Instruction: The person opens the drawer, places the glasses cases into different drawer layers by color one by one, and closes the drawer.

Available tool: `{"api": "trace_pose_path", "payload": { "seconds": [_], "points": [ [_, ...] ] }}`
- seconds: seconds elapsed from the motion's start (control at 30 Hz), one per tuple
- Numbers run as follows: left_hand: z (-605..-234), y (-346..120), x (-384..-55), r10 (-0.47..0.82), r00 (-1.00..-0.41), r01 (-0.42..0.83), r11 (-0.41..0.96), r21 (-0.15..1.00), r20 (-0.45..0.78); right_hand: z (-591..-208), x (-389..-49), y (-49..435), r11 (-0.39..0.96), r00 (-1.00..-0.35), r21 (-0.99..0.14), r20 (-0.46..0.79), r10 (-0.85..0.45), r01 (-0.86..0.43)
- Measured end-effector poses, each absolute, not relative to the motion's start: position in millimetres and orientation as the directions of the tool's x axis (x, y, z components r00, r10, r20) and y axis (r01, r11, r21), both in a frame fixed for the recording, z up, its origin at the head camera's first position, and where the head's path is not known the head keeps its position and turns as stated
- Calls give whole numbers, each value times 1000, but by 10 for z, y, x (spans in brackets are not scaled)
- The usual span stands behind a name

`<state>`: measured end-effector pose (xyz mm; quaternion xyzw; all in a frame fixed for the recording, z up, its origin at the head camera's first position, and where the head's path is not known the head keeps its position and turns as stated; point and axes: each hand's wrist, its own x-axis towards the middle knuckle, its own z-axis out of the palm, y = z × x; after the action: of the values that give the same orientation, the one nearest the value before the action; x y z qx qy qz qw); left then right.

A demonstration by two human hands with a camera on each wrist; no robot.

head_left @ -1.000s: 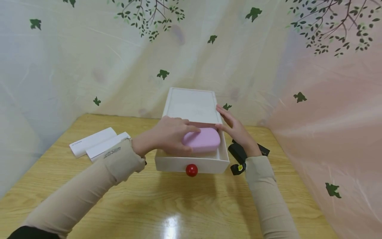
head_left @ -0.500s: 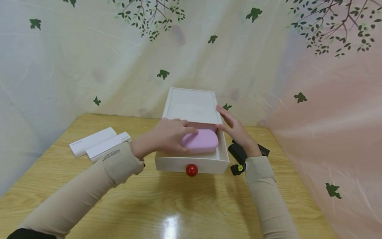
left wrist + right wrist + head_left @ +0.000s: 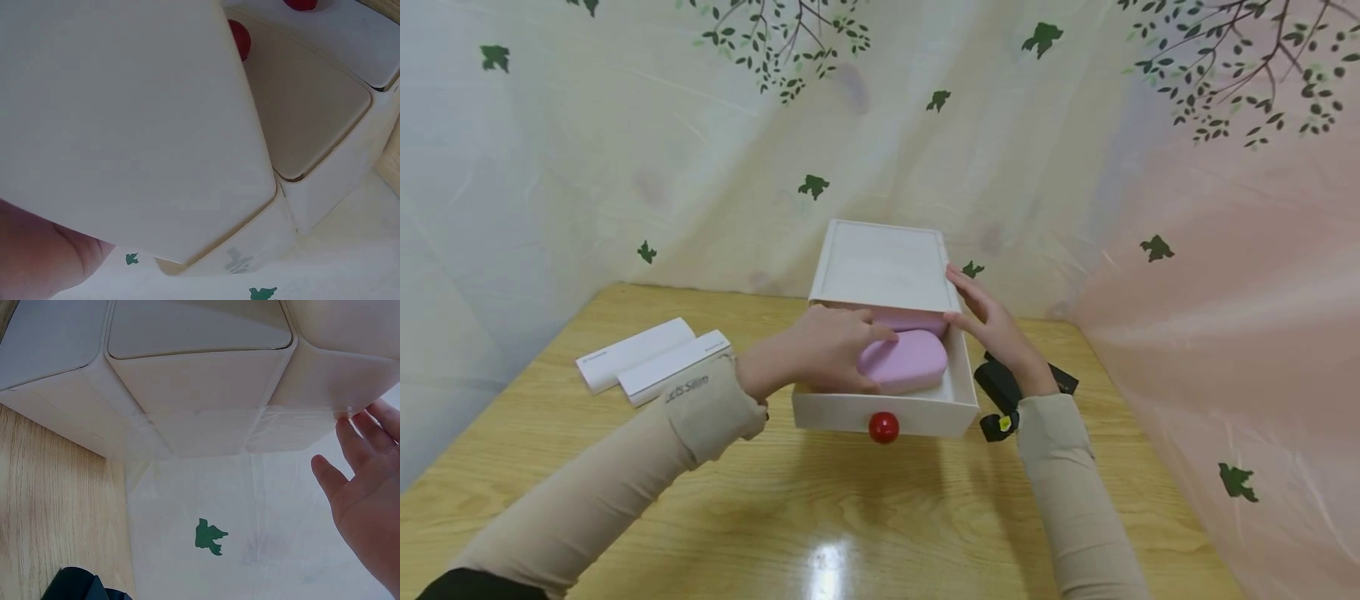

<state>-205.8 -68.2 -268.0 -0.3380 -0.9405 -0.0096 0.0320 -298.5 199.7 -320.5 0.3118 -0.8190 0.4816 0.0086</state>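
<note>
On the table stands a white drawer unit whose top drawer is pulled out, a round red knob on its front. My left hand reaches into this drawer and grips a lilac case with rounded ends, thumb at the near side and fingers over the top. Behind the case, another lilac thing shows partly under the unit's top. My right hand has its fingers extended against the unit's right side; the right wrist view shows the fingertips at the upper wall.
Two white boxes, one behind and one in front, lie at the left. Black items and a black strap with a yellow mark lie by my right wrist. Lower drawers are closed. A leaf-patterned curtain hangs behind.
My left hand has drawn the lilac case slightly toward the drawer front, and more of the lilac thing behind it shows. The right hand stays in place.
</note>
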Motion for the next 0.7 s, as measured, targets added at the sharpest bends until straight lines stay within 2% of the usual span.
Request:
{"api": "trace_pose_path", "payload": {
  "seconds": [0.47, 0.7],
  "points": [
    [-2650, -690, -2044, 618, -785, 620, 784, 39, 46, -3224, -2993, 2011, 348, -810, -783, 312, -496, -515],
    [-2618, -805, -1998, 626, -763, 642, 763, 78, 159, -3221, -2990, 2006, 339, -809, -789, 311, -499, -512]
  ]
}}
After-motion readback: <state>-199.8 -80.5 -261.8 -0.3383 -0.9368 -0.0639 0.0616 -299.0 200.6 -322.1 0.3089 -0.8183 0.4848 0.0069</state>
